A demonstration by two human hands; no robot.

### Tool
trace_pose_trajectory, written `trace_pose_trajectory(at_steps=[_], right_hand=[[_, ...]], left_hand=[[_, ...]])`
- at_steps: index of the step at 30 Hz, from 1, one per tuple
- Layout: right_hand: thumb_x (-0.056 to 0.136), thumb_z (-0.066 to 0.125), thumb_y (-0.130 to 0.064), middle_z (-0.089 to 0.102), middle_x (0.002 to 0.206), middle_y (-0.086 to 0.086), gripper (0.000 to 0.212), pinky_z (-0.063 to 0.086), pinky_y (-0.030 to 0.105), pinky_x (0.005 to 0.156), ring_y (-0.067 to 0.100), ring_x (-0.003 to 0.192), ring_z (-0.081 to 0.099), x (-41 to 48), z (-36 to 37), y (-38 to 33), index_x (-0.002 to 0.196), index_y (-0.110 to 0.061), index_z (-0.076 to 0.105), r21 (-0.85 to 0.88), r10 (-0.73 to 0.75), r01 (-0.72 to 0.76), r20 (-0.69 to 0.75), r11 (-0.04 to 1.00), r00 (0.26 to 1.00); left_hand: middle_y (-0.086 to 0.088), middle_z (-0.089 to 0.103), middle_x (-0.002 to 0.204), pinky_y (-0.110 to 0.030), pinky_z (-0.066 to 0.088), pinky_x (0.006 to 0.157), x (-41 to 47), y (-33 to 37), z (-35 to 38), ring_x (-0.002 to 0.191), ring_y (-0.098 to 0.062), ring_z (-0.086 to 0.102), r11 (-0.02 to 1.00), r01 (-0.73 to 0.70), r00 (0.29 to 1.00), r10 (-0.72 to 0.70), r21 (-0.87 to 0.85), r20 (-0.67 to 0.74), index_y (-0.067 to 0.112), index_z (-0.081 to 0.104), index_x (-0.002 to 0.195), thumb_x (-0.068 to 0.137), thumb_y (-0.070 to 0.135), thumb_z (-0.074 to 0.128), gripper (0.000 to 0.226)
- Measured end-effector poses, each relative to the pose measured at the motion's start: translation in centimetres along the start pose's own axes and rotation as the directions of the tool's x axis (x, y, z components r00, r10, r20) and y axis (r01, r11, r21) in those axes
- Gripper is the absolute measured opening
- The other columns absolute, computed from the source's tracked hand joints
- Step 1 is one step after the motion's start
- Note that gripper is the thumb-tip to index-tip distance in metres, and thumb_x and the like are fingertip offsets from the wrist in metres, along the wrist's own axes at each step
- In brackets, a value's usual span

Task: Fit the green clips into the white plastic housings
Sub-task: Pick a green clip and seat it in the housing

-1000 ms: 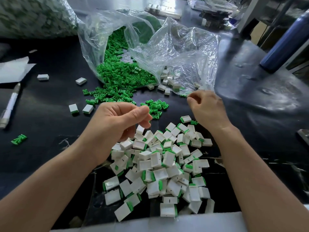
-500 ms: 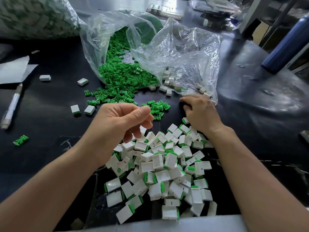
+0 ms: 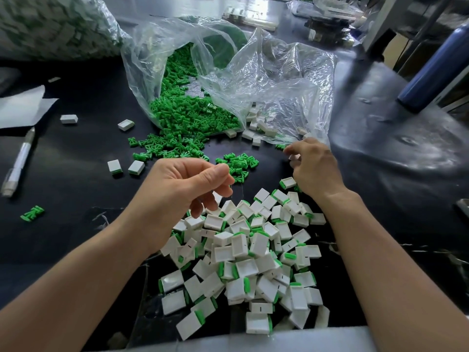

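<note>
**Right hand (image 3: 314,168) pinching a white housing (image 3: 294,157); left hand (image 3: 182,191) hold unconfirmed**

Right hand is curled, knuckles up, with the white housing nipped in its fingertips at the mouth of the clear bag (image 3: 266,80). Over the near pile, the left hand is raised with thumb pressed to forefinger and the other fingers curled under. Whether anything sits in that pinch cannot be told (the thumb covers it).

Green clips (image 3: 187,123) spill from the bag's left half onto the black table (image 3: 76,153), ending in a ragged front edge. A small separate heap of clips (image 3: 238,166) lies between the two hands. Loose empty housings (image 3: 256,127) lie in the bag's right half, just beyond the pinching fingers. Fitted housings (image 3: 243,250), white with green showing at one end, are piled between the forearms. They reach to the pale strip (image 3: 253,342) along the near table edge.

Open room, left: bare table runs from the pile outward. It is broken only by two fitted pieces (image 3: 125,166), a stray clip (image 3: 32,213), and a pen (image 3: 19,161) near the left border below a paper sheet (image 3: 22,107).

Open room, right: bare glossy table lies beyond the right forearm, up to a blue bottle (image 3: 436,64) at the far corner.
</note>
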State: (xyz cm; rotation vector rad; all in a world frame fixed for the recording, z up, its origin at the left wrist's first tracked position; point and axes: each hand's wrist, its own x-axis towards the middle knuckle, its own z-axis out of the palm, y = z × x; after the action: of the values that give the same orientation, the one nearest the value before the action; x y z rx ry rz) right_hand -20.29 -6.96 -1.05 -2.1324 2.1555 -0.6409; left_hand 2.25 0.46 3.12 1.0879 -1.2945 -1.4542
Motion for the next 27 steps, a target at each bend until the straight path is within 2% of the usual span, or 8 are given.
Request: trace_pose_trajectory(at_steps=[4,12,14,16,18,21,25,27], right_hand=[[0.087,0.055,-0.002,0.051,0.115,0.01,0.026,0.03,0.024,0.082,0.027,0.108,0.048,0.0,0.1,0.1,0.108,-0.011,0.066,0.015,0.038,-0.038,0.012,0.999,0.999],[0.085,0.057,-0.003,0.062,0.109,0.011,0.025,0.038,0.034,0.092,0.028,0.105,0.052,0.0,-0.3,0.1,0.107,-0.013,0.066,0.022,-0.005,0.005,-0.016,1.0,1.0],[0.086,0.059,-0.008,0.063,0.108,0.01,0.021,0.039,0.033,0.091,0.028,0.103,0.054,0.1,-0.4,0.1,0.105,-0.012,0.066,0.055,-0.002,0.005,-0.043,0.998,0.999],[0.087,0.061,-0.013,0.066,0.101,0.006,0.017,0.041,0.026,0.086,0.022,0.096,0.058,0.1,-0.9,-0.4,0.102,-0.012,0.067,0.168,0.02,-0.006,-0.082,0.986,0.996],[0.085,0.064,-0.013,0.065,0.087,-0.005,0.01,0.042,0.014,0.077,0.009,0.08,0.059,-0.3,-1.6,-1.4,0.094,-0.015,0.067,0.429,0.046,-0.017,-0.057,0.903,0.997],[0.083,0.064,-0.011,0.063,0.08,-0.01,0.016,0.048,0.012,0.071,-0.001,0.072,0.06,-1.6,-2.8,-3.7,0.085,-0.026,0.059,0.734,-0.069,-0.034,0.11,0.679,0.992],[0.082,0.063,-0.007,0.063,0.073,-0.004,0.012,0.046,0.015,0.06,0.001,0.063,0.059,-3.4,-3.0,-6.3,0.082,-0.018,0.058,0.861,-0.229,-0.097,0.239,0.499,0.944],[0.081,0.064,-0.005,0.062,0.068,-0.001,0.012,0.048,0.018,0.057,0.004,0.058,0.058,-4.0,-3.0,-7.2,0.078,-0.015,0.057,0.877,-0.261,-0.123,0.268,0.465,0.927]], left_hand=[[-0.004,0.068,0.061,-0.014,0.036,0.038,-0.1,0.0,0.0,0.044,-0.007,0.053,1.0,-0.001,1.0,0.001,0.009,0.01,0.011,0.072,0.062,0.059,0.037,0.063,0.027],[-0.004,0.068,0.061,-0.014,0.037,0.039,0.0,-0.1,0.2,0.045,-0.008,0.054,1.0,0.014,1.0,-0.015,0.013,0.013,0.011,0.073,0.062,0.062,0.033,0.062,0.024],[-0.004,0.068,0.062,-0.014,0.037,0.039,0.0,-0.1,0.2,0.045,-0.009,0.054,1.0,0.017,1.0,-0.017,0.011,0.01,0.01,0.072,0.063,0.062,0.031,0.063,0.023],[-0.005,0.069,0.064,-0.015,0.038,0.039,0.0,-0.1,0.2,0.046,-0.009,0.055,1.0,0.013,1.0,-0.013,0.009,-0.003,0.009,0.072,0.066,0.061,0.029,0.063,0.022],[-0.005,0.071,0.068,-0.015,0.039,0.039,0.1,-0.1,0.3,0.047,-0.009,0.057,1.0,0.009,0.999,-0.009,0.0,-0.033,0.012,0.072,0.074,0.059,0.027,0.065,0.022],[-0.004,0.072,0.08,-0.016,0.043,0.042,0.1,-0.3,0.3,0.053,-0.009,0.06,1.0,0.002,0.998,0.0,0.023,-0.07,0.019,0.071,0.086,0.054,0.024,0.068,0.032],[0.0,0.072,0.085,-0.016,0.046,0.046,0.2,-0.5,0.4,0.058,-0.011,0.06,0.997,-0.025,0.996,0.031,0.072,-0.08,0.027,0.069,0.092,0.048,0.025,0.072,0.044],[-0.001,0.072,0.083,-0.016,0.046,0.047,0.1,-0.5,0.4,0.058,-0.01,0.06,0.996,-0.038,0.997,0.043,0.078,-0.064,0.028,0.07,0.09,0.049,0.025,0.072,0.042]])
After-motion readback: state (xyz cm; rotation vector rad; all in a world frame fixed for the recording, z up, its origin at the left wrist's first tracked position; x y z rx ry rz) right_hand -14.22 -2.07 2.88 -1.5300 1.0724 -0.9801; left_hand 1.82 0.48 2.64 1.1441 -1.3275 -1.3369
